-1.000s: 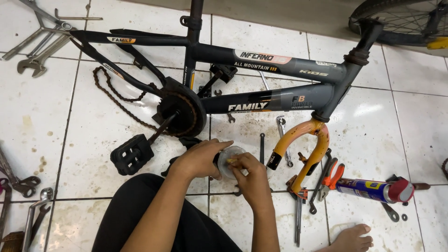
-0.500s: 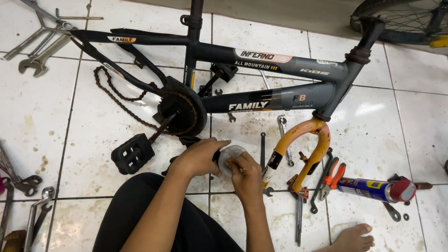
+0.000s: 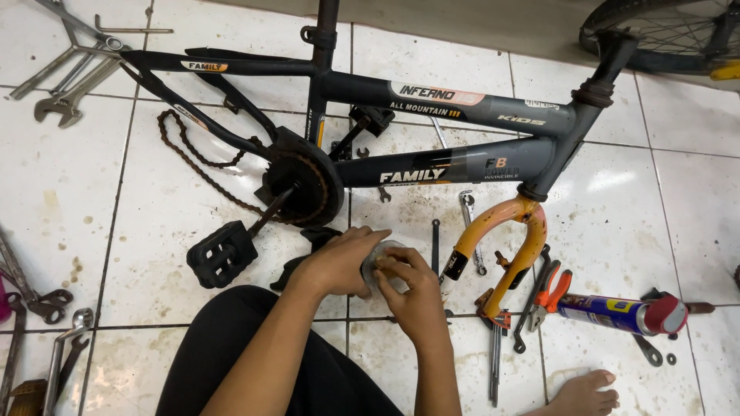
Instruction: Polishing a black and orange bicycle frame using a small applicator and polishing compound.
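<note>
My left hand (image 3: 339, 260) holds a small round clear container (image 3: 379, 262) over the tiled floor, just below the bike's crank. The fingers of my right hand (image 3: 412, 283) rest on the container's top, pinching at its rim. A dark grey children's bicycle frame (image 3: 447, 166) lies on its side ahead of me, with its chainring (image 3: 302, 181), a black pedal (image 3: 222, 254) and a loose rusty chain (image 3: 193, 154). An orange fork (image 3: 505, 246) lies to the right of my hands.
Wrenches (image 3: 65, 85) lie at the top left and more tools (image 3: 38, 339) at the lower left. Pliers with orange handles (image 3: 549, 291), a blue spray can with a red cap (image 3: 624, 314) and small spanners lie at right. A bare foot (image 3: 582, 391) and a bicycle wheel (image 3: 663, 35) are visible.
My right hand's fingers have shifted slightly on top of the container; my left hand keeps its grip. Nothing else has moved.
</note>
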